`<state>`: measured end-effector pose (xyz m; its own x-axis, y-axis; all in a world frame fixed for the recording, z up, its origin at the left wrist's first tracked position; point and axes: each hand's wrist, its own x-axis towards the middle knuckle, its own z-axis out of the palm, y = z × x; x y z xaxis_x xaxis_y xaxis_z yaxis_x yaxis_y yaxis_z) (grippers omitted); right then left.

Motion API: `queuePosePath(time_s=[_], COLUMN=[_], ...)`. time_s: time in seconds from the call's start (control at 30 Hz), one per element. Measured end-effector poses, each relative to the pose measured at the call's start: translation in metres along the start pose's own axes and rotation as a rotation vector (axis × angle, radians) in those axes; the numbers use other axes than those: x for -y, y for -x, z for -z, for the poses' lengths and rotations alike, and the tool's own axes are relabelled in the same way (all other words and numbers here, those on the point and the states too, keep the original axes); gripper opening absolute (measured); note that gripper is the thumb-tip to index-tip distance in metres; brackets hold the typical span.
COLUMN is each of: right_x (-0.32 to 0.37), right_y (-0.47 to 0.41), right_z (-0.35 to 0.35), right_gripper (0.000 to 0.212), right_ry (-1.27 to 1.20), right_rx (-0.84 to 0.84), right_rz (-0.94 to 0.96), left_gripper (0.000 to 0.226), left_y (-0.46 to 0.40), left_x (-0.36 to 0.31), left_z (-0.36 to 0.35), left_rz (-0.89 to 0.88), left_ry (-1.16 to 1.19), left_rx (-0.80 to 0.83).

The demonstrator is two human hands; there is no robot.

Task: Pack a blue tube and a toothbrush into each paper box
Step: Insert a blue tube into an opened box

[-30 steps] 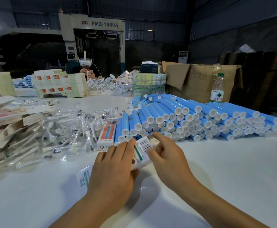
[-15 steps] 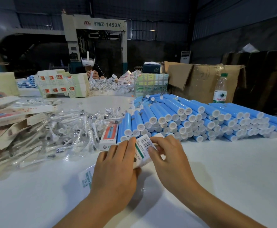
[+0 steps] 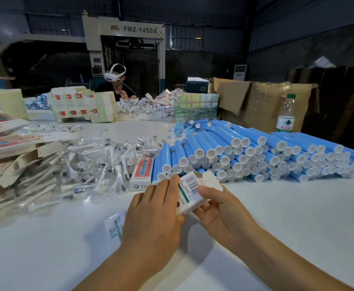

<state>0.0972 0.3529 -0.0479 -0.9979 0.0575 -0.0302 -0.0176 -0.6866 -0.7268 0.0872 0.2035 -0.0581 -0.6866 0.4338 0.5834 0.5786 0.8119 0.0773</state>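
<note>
Head view: a paper box is gripped between the left hand and right hand, just before the blue tubes.

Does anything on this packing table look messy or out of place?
Mostly not. The blue tubes are stacked neatly, but the wrapped toothbrushes lie in a loose jumble, and one paper box lies wedged between the two piles. Both hands hold another box, its end flap open.
</note>
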Motion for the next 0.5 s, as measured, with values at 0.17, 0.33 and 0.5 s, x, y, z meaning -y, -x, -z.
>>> queuePosePath(time_s=[0.17, 0.33, 0.5], right_x=[-0.004, -0.006, -0.014], right_y=[0.005, 0.018, 0.023], right_z=[-0.001, -0.007, -0.009], right_gripper=[0.028, 0.024, 0.024], right_ry=[0.350, 0.904, 1.048], right_rx=[-0.139, -0.191, -0.158], right_rz=[0.226, 0.515, 0.511], left_gripper=[0.077, 0.083, 0.078], left_y=[-0.004, -0.006, -0.002], left_x=[0.001, -0.007, -0.011], left_z=[-0.001, 0.011, 0.009], left_rz=[0.008, 0.063, -0.024], left_ry=[-0.008, -0.015, -0.134], left_rx=[0.040, 0.067, 0.021])
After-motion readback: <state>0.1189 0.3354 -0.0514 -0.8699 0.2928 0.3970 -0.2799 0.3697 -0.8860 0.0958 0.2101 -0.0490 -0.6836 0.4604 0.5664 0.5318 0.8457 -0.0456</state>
